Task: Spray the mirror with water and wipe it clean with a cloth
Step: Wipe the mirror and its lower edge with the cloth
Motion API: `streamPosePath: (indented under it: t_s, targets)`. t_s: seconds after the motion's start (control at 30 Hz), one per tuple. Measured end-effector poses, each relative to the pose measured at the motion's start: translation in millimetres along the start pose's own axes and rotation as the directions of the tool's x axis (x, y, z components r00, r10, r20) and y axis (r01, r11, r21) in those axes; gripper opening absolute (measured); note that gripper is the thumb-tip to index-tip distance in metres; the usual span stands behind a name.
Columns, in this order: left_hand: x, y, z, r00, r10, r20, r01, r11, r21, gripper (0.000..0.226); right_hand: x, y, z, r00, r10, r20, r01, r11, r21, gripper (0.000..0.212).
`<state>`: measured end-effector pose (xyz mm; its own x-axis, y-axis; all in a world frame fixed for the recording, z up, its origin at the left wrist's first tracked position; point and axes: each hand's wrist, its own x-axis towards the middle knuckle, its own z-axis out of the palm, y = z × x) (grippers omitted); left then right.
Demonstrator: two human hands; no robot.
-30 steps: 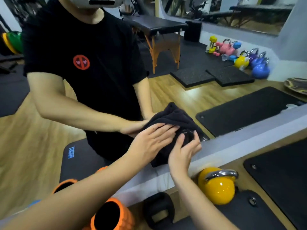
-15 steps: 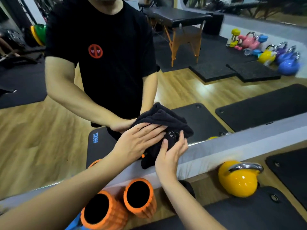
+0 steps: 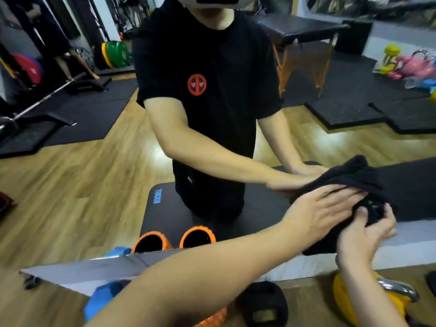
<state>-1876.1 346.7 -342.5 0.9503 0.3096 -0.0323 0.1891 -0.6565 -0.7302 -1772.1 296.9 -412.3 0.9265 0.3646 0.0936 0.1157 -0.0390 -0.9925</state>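
Note:
A large wall mirror (image 3: 94,185) fills most of the view and reflects a person in a black T-shirt. A crumpled black cloth (image 3: 323,241) is pressed against the glass near the mirror's lower edge, at the right. My left hand (image 3: 316,208) lies flat on the cloth with its fingers spread. My right hand (image 3: 363,234) grips the cloth's lower part from below. The dark mass above my hands is the cloth and its reflection, and I cannot tell the two apart. No spray bottle is in view.
A grey ledge (image 3: 82,272) runs under the mirror. On the wooden floor below it stand a yellow kettlebell (image 3: 349,300), a black weight (image 3: 264,303), an orange foam roller (image 3: 212,319) and a blue object (image 3: 101,296). Mats, a bench and weights show in the reflection.
The cloth and both hands slid left along the mirror, then back right until they sit above the yellow kettlebell. My view has swung to the left.

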Motion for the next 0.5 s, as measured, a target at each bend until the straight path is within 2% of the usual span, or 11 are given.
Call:
streamPosePath:
  t_s: [0.17, 0.27, 0.4, 0.5]
  targets:
    - [-26.3, -0.8, 12.6, 0.999, -0.010, -0.032, 0.010, 1.000, -0.008, 0.064, -33.3, -4.9, 11.4, 0.999, 0.034, -0.002, -0.034, 0.997, 0.069, 0.047]
    - [-59.7, -6.7, 29.6, 0.994, -0.073, -0.076, 0.074, 0.997, 0.011, 0.066, -70.5, -11.0, 28.0, 0.999, 0.019, 0.028, -0.021, 0.996, 0.081, 0.048]
    - [-135.3, -16.7, 60.6, 0.979, -0.153, -0.137, 0.148, 0.988, -0.046, 0.057, -143.0, -19.3, 57.2, 0.996, 0.003, 0.088, -0.011, 0.995, 0.094, 0.050]
    - [-212.1, -37.7, 88.3, 0.970, -0.191, -0.153, 0.190, 0.982, -0.024, 0.065, -217.1, -26.5, 88.5, 0.981, -0.053, 0.187, 0.031, 0.992, 0.120, 0.057]
